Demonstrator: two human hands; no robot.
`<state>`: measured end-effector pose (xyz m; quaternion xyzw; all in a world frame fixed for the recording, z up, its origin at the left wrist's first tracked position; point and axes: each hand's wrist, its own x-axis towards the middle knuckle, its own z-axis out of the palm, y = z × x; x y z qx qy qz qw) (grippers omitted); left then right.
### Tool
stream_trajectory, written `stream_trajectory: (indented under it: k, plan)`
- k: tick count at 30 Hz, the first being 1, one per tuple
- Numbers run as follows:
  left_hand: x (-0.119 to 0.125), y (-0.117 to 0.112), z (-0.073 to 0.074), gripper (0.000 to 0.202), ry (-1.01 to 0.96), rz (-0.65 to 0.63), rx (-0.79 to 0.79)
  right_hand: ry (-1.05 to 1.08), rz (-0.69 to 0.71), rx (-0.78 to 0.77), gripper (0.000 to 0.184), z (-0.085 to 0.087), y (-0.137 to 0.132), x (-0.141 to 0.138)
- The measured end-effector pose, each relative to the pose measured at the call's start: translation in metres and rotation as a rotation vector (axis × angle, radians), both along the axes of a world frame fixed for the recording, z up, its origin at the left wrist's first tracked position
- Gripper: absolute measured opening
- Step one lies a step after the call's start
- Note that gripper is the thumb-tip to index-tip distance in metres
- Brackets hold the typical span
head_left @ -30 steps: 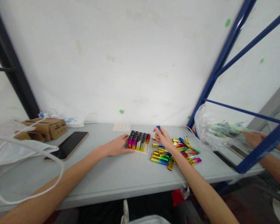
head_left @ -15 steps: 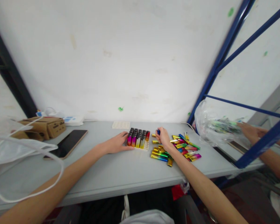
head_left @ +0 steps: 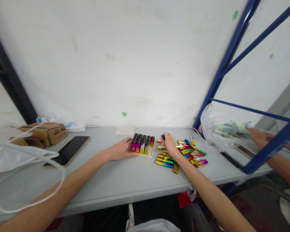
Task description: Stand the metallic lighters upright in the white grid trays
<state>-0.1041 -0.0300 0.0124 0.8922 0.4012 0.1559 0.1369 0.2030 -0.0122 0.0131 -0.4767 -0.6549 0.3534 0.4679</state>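
Note:
A white tray (head_left: 150, 154) on the grey table holds rows of upright lighters (head_left: 142, 145), black-topped with shiny purple, silver, yellow and red bodies. The right-hand column has one red lighter at the back and bare slots in front of it. My left hand (head_left: 120, 149) is closed about the tray's left end, thumb along the front edge. To the right of the tray, my right hand (head_left: 169, 143) is a fist around a lighter whose blue end (head_left: 163, 137) sticks out. Under and beside that forearm lies a loose pile of metallic coloured lighters (head_left: 189, 151).
An off-white slotted tray (head_left: 125, 130) lies by the wall. On the left are a phone (head_left: 68, 149), a cardboard box (head_left: 48, 133) and a white cable loop. A blue metal frame (head_left: 214, 83) and plastic bag (head_left: 211, 129) stand right; another person's hands (head_left: 258, 137) work beyond.
The view has shifted very slightly. My left hand stays at the tray, and my right hand still grips the lighter, barely turned.

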Motion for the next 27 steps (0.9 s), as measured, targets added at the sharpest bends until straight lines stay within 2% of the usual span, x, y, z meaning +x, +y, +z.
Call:
stream_trajectory:
  k: [3, 6, 9, 14, 17, 22, 27]
  plan:
    - [0.000, 0.001, 0.000, 0.073, -0.007, -0.006, 0.009, 0.118, -0.027, -0.100, 0.066, 0.001, 0.001, -0.002]
    - [0.000, 0.002, -0.001, 0.072, -0.019, -0.018, 0.016, 0.135, 0.024, -0.102, 0.072, 0.003, -0.001, -0.004]
    - [0.000, 0.003, -0.002, 0.071, -0.015, -0.017, 0.014, 0.035, 0.066, 0.068, 0.071, 0.005, -0.005, -0.003]
    - [0.000, 0.002, -0.001, 0.075, -0.006, -0.015, 0.002, -0.256, -0.003, 0.469, 0.043, 0.013, -0.008, 0.008]
    - [0.000, 0.002, -0.002, 0.077, -0.003, -0.004, 0.000, -0.305, -0.039, 0.564, 0.032, 0.017, -0.010, 0.013]
    - [0.000, 0.003, -0.002, 0.071, -0.010, -0.029, 0.032, -0.329, 0.046, 0.470, 0.030, 0.017, -0.016, 0.015]
    - [0.001, 0.002, -0.001, 0.075, -0.021, -0.014, 0.015, -0.351, 0.155, 0.336, 0.035, 0.016, -0.020, 0.009]
